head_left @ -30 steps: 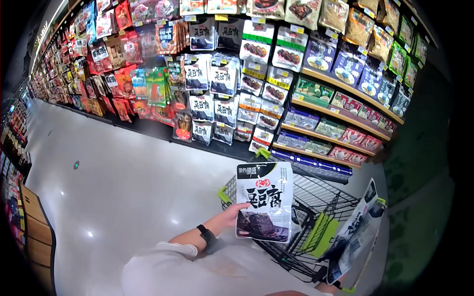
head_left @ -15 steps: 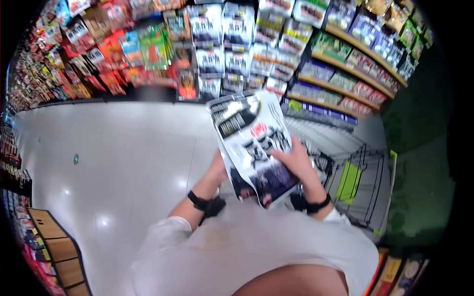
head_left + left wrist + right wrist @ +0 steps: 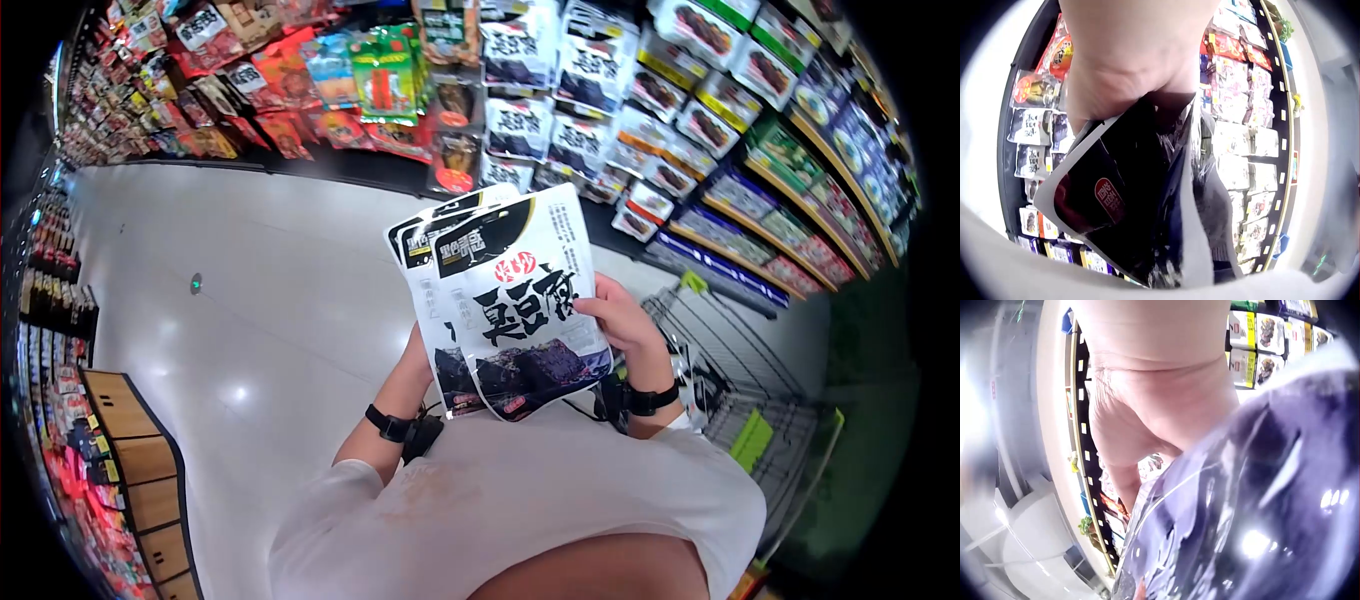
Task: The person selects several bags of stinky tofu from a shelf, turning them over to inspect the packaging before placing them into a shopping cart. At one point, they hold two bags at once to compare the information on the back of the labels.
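Observation:
Two white-and-black stinky tofu pouches overlap in front of my chest in the head view, their printed fronts facing up. My right hand (image 3: 620,315) grips the right edge of the front pouch (image 3: 535,310), thumb lying over its face. Behind it, the rear pouch (image 3: 435,310) sticks out to the left. My left hand (image 3: 415,358) holds that left side, its fingers mostly hidden behind the packs. In the left wrist view, dark pouch bottoms (image 3: 1110,194) hang below the hand. Shiny purple-black pouch film (image 3: 1254,481) fills much of the right wrist view.
A black wire shopping cart (image 3: 740,370) with green parts stands to my right. Ahead, a long rack carries hanging snack packs (image 3: 595,60), with boxed goods (image 3: 790,210) on shelves to the right. Wooden cabinets (image 3: 145,455) line the left side of the pale floor (image 3: 280,290).
A second pouch, earlier at the cart on the right, came over beside the one in my left hand. My right hand now grips the front pouch, and the pair has turned more upright.

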`<state>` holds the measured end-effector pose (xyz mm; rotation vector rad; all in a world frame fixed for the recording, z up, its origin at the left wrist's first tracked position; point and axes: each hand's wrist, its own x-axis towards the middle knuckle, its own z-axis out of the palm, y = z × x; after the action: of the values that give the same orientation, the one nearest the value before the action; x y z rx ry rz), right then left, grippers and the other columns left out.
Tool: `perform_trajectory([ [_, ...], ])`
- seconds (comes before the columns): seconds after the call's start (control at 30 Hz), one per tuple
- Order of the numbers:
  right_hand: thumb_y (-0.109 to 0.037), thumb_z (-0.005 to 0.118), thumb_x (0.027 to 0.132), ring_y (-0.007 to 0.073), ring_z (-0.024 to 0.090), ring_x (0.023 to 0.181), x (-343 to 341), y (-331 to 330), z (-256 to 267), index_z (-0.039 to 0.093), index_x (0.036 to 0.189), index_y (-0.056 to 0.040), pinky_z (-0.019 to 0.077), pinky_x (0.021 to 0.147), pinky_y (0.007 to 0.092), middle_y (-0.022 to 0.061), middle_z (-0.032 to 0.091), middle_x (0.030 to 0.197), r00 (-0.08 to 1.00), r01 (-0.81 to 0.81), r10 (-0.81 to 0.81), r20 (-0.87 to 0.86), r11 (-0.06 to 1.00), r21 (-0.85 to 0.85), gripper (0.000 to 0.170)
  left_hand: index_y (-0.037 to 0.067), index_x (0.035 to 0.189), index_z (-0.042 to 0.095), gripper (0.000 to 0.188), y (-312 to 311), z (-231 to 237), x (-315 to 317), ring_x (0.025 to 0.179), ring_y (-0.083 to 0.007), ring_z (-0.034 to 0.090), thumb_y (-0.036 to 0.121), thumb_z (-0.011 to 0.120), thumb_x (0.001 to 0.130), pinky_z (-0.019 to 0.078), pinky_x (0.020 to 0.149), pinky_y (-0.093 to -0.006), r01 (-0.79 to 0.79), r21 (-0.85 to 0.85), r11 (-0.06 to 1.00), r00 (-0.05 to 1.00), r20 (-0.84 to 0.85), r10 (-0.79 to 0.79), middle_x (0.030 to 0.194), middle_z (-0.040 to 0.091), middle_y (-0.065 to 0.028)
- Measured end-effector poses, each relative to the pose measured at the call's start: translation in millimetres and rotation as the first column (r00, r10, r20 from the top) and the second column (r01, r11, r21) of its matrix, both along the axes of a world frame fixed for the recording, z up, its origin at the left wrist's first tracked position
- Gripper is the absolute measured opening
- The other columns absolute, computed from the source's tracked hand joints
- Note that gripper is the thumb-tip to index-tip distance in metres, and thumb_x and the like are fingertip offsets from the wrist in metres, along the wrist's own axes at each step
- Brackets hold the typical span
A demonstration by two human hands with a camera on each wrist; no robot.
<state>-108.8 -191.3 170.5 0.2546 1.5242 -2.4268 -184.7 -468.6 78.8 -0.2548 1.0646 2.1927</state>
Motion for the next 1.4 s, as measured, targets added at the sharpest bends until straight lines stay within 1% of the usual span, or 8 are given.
perform_trajectory([
  [0.1,0.006,0.049,0.078,0.0174,0.055,0.103,-68,13,0,0.043,0.122,0.0029,0.0434,0.089,0.0318,0.0107,0.056,0.116,0.995,-0.056,0.046,-0.084,0.990,-0.129,0.045,0.001,0.119,0.049,0.037,-2,4,-66,0.094,-0.0222,0.060,0.026,0.043,0.093,0.0509,0.079,-0.0345,-0.099,0.151,0.984,0.995,0.007,0.099,0.110,0.058,-0.0105],
  [0.4,0.000,0.060,0.079,0.0117,0.056,0.093,-239,37,45,0.048,0.110,0.0002,0.0447,0.083,0.0275,0.0055,0.059,0.104,0.958,0.116,-0.079,-0.275,0.986,0.122,0.033,0.002,0.118,0.049,0.038,15,11,-227,0.094,-0.0220,0.059,0.029,0.043,0.093,0.0505,0.078,-0.0338,-0.005,0.238,0.971,1.000,0.006,0.004,0.108,0.059,-0.0102],
  [0.6,0.001,0.054,0.082,0.0150,0.060,0.091,-344,60,88,0.044,0.117,0.0016,0.0490,0.080,0.0286,0.0102,0.060,0.105,0.690,0.566,-0.474,-0.548,0.825,-0.001,0.036,0.002,0.118,0.049,0.038,36,27,-346,0.094,-0.0218,0.059,0.030,0.043,0.093,0.0505,0.078,-0.0335,0.140,0.313,0.939,0.990,-0.053,-0.130,0.107,0.059,-0.0101],
  [0.83,0.000,0.053,0.084,0.0155,0.061,0.087,-465,75,125,0.047,0.112,0.0013,0.0496,0.077,0.0271,0.0113,0.061,0.102,0.494,0.718,-0.607,-0.623,0.689,-0.101,0.029,0.002,0.115,0.051,0.038,28,62,-458,0.091,-0.0212,0.060,0.031,0.042,0.093,0.0511,0.075,-0.0322,0.258,0.272,0.927,0.966,-0.095,-0.241,0.104,0.060,-0.0107],
  [0.97,-0.001,0.052,0.084,0.0170,0.060,0.090,-499,88,133,0.048,0.112,0.0015,0.0479,0.080,0.0283,0.0113,0.060,0.103,0.419,0.805,-0.639,-0.646,0.590,-0.062,0.028,0.002,0.115,0.051,0.037,29,33,-497,0.090,-0.0229,0.060,0.030,0.043,0.092,0.0509,0.079,-0.0352,0.246,0.433,0.867,0.969,-0.081,-0.234,0.102,0.061,-0.0112],
  [1.0,-0.001,0.051,0.084,0.0173,0.060,0.091,-505,90,135,0.048,0.112,0.0016,0.0476,0.081,0.0287,0.0113,0.060,0.104,0.395,0.830,-0.635,-0.664,0.556,-0.039,0.028,0.001,0.118,0.049,0.040,33,69,-497,0.090,-0.0231,0.060,0.031,0.042,0.093,0.0504,0.080,-0.0364,0.259,0.558,0.788,0.957,-0.039,-0.287,0.104,0.060,-0.0102],
  [1.07,-0.001,0.050,0.085,0.0179,0.059,0.091,-511,89,139,0.047,0.113,0.0014,0.0472,0.081,0.0292,0.0115,0.059,0.105,0.344,0.861,-0.638,-0.689,0.507,-0.040,0.028,0.000,0.121,0.047,0.039,14,119,-494,0.090,-0.0213,0.060,0.028,0.043,0.093,0.0510,0.077,-0.0334,0.164,0.452,0.877,0.986,-0.061,-0.153,0.106,0.059,-0.0100],
  [1.4,-0.002,0.044,0.087,0.0216,0.058,0.096,-531,111,157,0.042,0.119,0.0034,0.0483,0.082,0.0324,0.0146,0.056,0.111,0.340,0.897,-0.500,-0.797,0.427,0.115,0.032,0.000,0.120,0.047,0.039,52,79,-563,0.090,-0.0210,0.060,0.028,0.043,0.093,0.0510,0.077,-0.0330,0.248,0.332,0.910,0.961,-0.206,-0.186,0.106,0.059,-0.0099],
])
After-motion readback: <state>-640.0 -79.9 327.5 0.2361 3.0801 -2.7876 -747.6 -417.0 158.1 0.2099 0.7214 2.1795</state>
